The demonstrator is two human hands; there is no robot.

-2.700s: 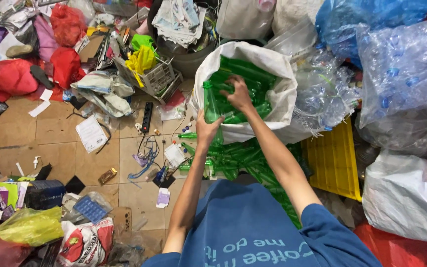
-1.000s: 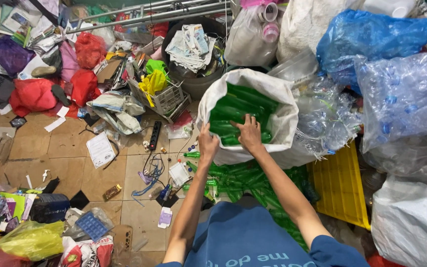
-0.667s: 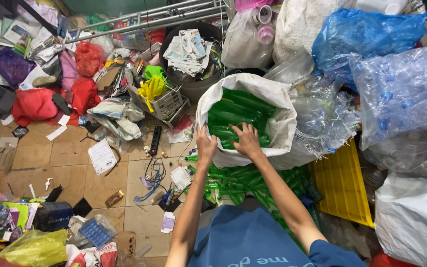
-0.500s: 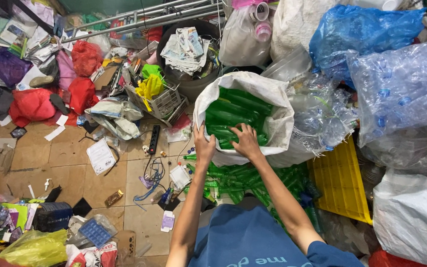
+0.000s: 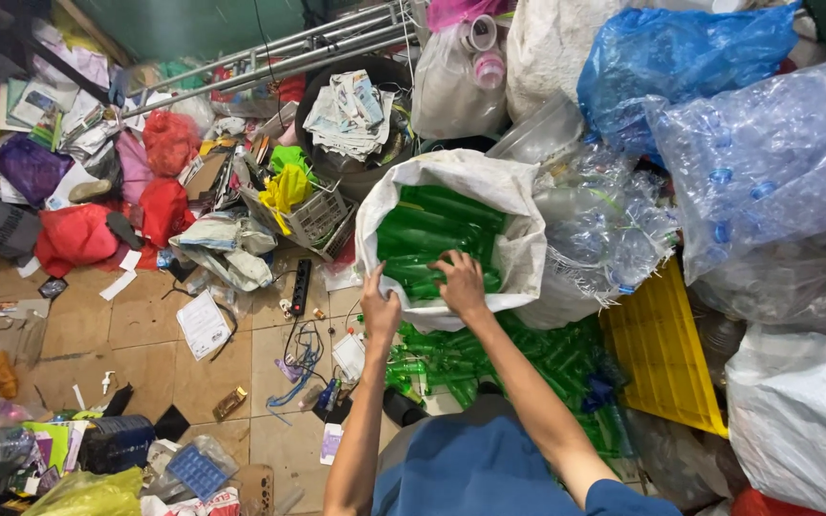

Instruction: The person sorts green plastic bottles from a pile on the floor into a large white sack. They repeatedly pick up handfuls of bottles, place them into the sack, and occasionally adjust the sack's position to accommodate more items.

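My left hand (image 5: 378, 308) grips the near rim of the white sack (image 5: 518, 250); my right hand (image 5: 459, 283) presses flat on the green bottles (image 5: 432, 239) inside. Advise holding the mouth wide, pressing evenly.

**Both arms stretched forward, hands side by side**

The left hand (image 5: 380, 308) sits at the end of a nearly straight bare forearm, fingers curled downward. The right hand (image 5: 459, 283) reaches slightly farther — palm down, fingers spread and bent (grip cannot be told). Right sleeve is blue, short.
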